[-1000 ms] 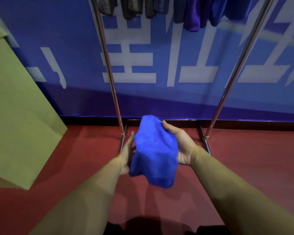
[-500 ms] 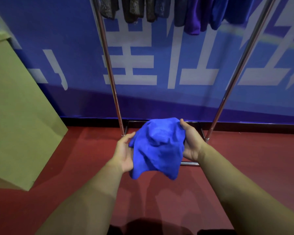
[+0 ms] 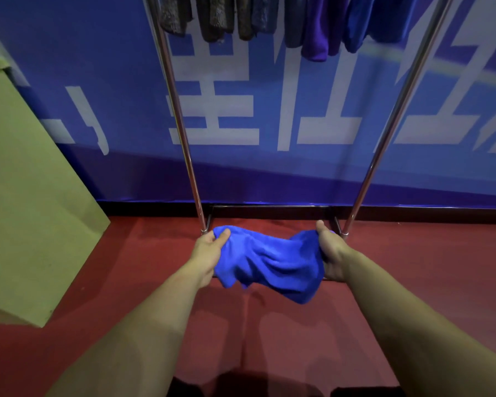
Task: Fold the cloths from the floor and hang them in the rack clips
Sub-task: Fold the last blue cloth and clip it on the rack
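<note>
A bright blue cloth [image 3: 269, 260] hangs stretched and rumpled between my two hands, above the red floor. My left hand [image 3: 209, 250] grips its left end, thumb on top. My right hand [image 3: 331, 250] grips its right end. The cloth sags in the middle and its lower edge droops toward the right. Behind it stands the metal rack [image 3: 181, 124], its two shiny poles rising to the top of the view. Several cloths [image 3: 315, 27], dark patterned, purple and blue, hang from the rack's top; the clips are out of view.
A blue wall banner [image 3: 269, 116] with white characters runs behind the rack. A large tan cardboard box [image 3: 26, 210] stands at the left. The red carpet floor [image 3: 269, 339] spreads below my arms. The rack's base bar [image 3: 269, 207] lies along the wall.
My hands have moved apart, pulling the bunched blue cloth out sideways from a hanging lump into a wide stretched shape.
</note>
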The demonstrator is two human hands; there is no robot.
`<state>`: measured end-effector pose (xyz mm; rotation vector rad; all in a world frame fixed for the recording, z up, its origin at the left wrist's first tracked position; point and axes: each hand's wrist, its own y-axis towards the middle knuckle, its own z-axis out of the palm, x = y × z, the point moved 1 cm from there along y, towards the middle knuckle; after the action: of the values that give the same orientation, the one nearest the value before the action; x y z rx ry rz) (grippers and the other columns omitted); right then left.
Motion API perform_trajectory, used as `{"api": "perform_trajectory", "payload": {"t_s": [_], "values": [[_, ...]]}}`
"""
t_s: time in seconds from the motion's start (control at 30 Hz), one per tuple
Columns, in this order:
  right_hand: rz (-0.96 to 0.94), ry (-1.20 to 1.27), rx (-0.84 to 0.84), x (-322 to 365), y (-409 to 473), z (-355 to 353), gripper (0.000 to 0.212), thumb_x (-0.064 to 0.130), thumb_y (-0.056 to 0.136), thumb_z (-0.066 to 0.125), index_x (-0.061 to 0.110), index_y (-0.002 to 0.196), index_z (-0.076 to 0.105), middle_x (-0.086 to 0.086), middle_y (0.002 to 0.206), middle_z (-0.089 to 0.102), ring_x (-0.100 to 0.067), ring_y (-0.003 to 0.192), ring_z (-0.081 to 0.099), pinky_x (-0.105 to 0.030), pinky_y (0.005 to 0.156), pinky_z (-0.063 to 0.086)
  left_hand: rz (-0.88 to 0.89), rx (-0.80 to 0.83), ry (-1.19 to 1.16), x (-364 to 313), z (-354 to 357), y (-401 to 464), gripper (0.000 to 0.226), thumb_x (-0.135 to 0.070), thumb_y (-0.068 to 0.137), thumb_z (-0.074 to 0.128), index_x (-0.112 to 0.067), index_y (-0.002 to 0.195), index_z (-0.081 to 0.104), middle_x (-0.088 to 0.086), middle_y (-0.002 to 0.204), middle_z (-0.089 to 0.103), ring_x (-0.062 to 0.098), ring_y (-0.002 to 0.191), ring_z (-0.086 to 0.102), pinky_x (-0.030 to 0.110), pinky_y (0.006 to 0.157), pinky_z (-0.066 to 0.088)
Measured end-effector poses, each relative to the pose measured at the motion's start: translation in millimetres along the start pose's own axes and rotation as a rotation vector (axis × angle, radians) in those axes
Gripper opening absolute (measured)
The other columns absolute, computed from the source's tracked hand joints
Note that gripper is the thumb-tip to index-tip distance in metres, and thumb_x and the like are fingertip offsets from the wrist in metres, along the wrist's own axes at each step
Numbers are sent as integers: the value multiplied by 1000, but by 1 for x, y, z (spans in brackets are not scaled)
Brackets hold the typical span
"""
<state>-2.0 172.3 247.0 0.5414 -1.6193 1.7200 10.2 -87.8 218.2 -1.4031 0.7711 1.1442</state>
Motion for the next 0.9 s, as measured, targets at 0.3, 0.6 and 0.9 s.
{"api": "perform_trajectory", "payload": {"t_s": [0.3,0.6,0.9], "values": [[16,-182,4,1,-1,-20,57,65,93,50,11,104,66,-7,76,72,-23,58,68,-30,49,55,242,-288,313,-1,-14,13,26,-28,96,64,-5,86,71,4,77,66,15,71,54,33,70,49],[-117,176,161,12,-1,-27,21,36,94,57,16,93,62,-4,80,64,-19,71,62,-33,66,47,-88,-185,-389,-15,-23,25,27,-20,84,62,-4,107,64,20,108,66,30,90,64,36,78,53],[-417,253,29,16,0,-24,9,12,96,62,9,88,66,-6,79,71,-13,66,67,-27,63,54,43,-247,-366,-28,-22,22,18,-31,88,71,-13,88,73,8,92,74,22,81,69,35,78,55]]}}
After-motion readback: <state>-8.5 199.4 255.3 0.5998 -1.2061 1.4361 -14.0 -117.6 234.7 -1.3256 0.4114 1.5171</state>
